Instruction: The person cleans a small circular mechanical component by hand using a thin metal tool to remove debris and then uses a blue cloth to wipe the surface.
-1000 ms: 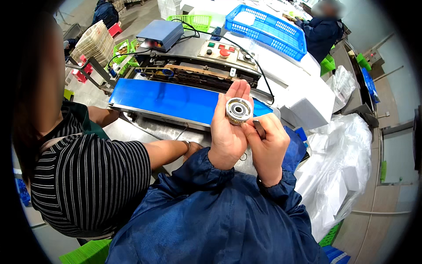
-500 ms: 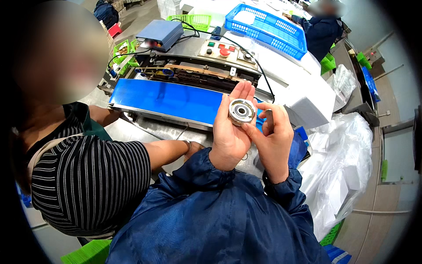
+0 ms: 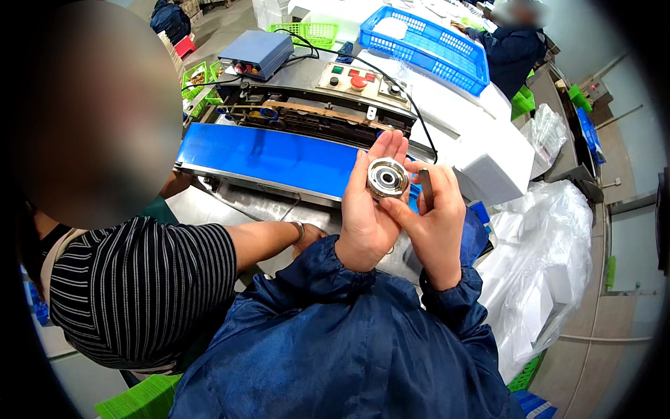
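Note:
A round metal ball bearing (image 3: 387, 178), with silvery rings around a dark centre hole, rests on the palm and fingers of my left hand (image 3: 364, 216). That hand is turned palm up, its thumb against the bearing's left side. My right hand (image 3: 438, 216) is close on the right, fingers curled. Its thumb and index finger touch the bearing's rim. Between the curled right fingers shows a small dark grey piece (image 3: 426, 187), flat and narrow; its lower part is hidden and I cannot tell its kind.
A machine with a blue conveyor belt (image 3: 265, 157) and a control panel (image 3: 359, 82) with a red button stands ahead. At my left, a person in a striped sleeve (image 3: 153, 279) reaches toward the table. A blue crate (image 3: 426, 52), a white box (image 3: 492, 164) and plastic wrapping (image 3: 534, 279) lie beyond and right.
The bearing has tipped slightly in my left palm. A dark grey piece now shows between my right fingers. The person at my left has leaned closer to the machine.

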`<state>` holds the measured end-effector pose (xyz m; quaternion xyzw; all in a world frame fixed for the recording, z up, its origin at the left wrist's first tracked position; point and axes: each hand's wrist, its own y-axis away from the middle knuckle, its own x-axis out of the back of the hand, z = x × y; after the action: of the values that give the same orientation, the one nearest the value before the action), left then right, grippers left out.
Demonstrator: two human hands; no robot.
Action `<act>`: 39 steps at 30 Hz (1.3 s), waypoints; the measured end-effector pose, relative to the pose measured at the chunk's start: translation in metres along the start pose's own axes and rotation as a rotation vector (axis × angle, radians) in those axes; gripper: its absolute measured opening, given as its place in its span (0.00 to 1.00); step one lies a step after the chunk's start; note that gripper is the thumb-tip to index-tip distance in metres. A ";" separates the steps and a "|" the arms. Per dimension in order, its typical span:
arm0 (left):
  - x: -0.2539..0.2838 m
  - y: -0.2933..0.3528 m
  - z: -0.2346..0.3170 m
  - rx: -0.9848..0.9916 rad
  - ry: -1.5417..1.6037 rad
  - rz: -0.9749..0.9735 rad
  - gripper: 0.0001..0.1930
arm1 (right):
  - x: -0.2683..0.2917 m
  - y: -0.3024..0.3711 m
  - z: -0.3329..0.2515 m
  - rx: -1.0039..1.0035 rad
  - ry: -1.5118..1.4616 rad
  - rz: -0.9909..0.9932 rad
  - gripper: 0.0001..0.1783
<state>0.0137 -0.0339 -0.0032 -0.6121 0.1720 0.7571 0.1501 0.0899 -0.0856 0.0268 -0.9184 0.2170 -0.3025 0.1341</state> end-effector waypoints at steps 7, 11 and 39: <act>0.002 0.002 -0.004 0.005 -0.054 -0.055 0.27 | -0.006 0.000 0.003 0.153 0.065 0.085 0.27; 0.004 -0.002 -0.002 0.017 0.025 -0.043 0.26 | 0.002 0.000 0.005 0.173 0.042 0.060 0.27; -0.024 0.017 0.030 0.335 0.483 0.019 0.24 | 0.048 0.046 -0.001 -0.019 -0.704 0.050 0.38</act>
<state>-0.0154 -0.0366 0.0269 -0.7397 0.3310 0.5519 0.1968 0.1100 -0.1486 0.0344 -0.9620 0.1826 0.0380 0.1995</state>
